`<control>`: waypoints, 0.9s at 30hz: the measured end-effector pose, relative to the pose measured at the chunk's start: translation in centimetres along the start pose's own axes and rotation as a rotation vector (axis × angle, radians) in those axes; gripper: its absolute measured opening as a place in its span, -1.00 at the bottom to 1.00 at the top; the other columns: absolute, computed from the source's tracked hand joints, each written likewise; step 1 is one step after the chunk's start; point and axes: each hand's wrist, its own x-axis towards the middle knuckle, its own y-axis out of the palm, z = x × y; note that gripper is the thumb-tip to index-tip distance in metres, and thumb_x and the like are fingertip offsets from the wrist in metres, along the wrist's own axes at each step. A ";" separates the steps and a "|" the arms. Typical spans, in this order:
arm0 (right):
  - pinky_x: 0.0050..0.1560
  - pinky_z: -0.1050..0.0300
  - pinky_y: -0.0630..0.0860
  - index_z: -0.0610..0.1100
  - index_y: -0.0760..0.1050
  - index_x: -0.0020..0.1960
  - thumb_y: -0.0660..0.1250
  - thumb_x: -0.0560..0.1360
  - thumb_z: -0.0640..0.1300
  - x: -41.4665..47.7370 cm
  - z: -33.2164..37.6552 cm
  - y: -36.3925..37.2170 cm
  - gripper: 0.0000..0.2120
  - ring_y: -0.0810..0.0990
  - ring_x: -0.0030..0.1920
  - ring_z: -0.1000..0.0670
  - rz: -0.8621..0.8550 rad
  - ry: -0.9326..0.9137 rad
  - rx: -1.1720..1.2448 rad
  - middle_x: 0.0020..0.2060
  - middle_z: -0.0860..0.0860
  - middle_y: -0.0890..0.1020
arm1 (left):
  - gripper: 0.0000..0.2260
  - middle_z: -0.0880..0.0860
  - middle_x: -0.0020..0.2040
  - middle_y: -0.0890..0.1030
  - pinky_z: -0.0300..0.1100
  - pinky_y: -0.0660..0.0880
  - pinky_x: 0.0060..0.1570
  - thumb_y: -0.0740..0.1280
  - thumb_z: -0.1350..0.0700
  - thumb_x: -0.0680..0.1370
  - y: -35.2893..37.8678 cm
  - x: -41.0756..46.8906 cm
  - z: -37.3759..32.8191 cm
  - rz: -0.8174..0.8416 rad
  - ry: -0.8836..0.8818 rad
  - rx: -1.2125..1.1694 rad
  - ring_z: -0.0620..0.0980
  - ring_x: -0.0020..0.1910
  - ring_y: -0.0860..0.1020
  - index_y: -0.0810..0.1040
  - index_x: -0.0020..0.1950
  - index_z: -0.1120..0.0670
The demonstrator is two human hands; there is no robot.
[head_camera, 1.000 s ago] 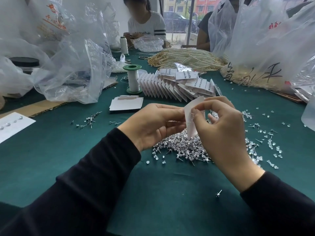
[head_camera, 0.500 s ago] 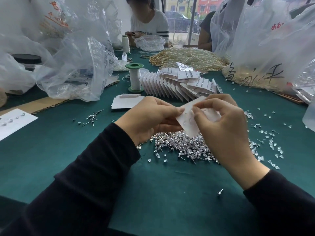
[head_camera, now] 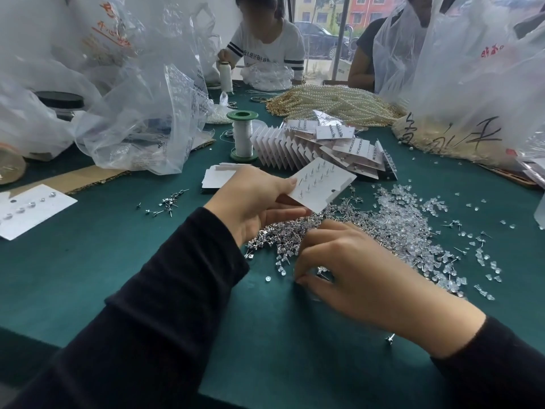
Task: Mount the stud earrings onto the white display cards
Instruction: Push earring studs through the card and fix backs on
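My left hand (head_camera: 253,202) holds a white display card (head_camera: 324,185) by its near corner, back side up, with several stud posts sticking up through it. Below it a heap of silver stud earrings (head_camera: 295,234) lies on the green table. My right hand (head_camera: 348,273) is down at the near edge of that heap, fingers curled and fingertips pinching among the studs; what they hold is hidden. Clear plastic earring backs (head_camera: 413,228) spread out to the right of the heap.
Filled cards (head_camera: 318,149) are fanned behind the heap, blank cards (head_camera: 218,178) lie left of them beside a green-capped thread spool (head_camera: 242,134). Plastic bags (head_camera: 141,93) crowd the left and right. A pearl-strand pile (head_camera: 333,104) and two people sit at the far side. A loose stud (head_camera: 390,338) lies near.
My right hand has let go of the card and dropped to the stud heap. My left hand now holds the card alone, turned flat with the posts up.
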 end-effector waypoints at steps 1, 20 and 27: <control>0.07 0.07 0.37 -0.01 0.61 -0.16 0.34 0.42 -0.13 0.0 0.0 0.1 -0.92 0.40 -0.09 0.05 -0.006 0.015 -0.008 -0.21 0.11 0.55 | -0.86 0.21 -0.36 0.58 -0.31 0.49 -0.58 0.27 0.28 0.53 0.0 0.0 0.0 0.010 -0.004 0.000 0.01 -0.54 0.59 0.46 -0.18 0.34; -0.02 0.15 0.30 -0.09 0.50 -0.12 0.18 0.45 -0.18 -0.5 0.2 0.1 -0.88 0.43 -0.04 -0.05 0.005 0.112 -0.147 -0.14 0.00 0.55 | -0.90 0.14 -0.44 0.60 -0.28 0.53 -0.54 0.25 0.33 0.52 0.1 -0.1 -0.1 0.080 -0.035 0.086 -0.02 -0.50 0.61 0.47 -0.18 0.33; -0.07 0.23 0.26 -0.08 0.48 -0.11 0.22 0.43 -0.21 -0.4 0.8 -0.4 -0.91 0.45 -0.08 -0.03 -0.025 0.079 -0.008 -0.16 0.00 0.55 | -0.87 0.11 -0.50 0.60 -0.28 0.53 -0.54 0.25 0.32 0.53 0.1 -0.1 -0.1 0.077 -0.026 0.113 -0.03 -0.51 0.60 0.46 -0.22 0.30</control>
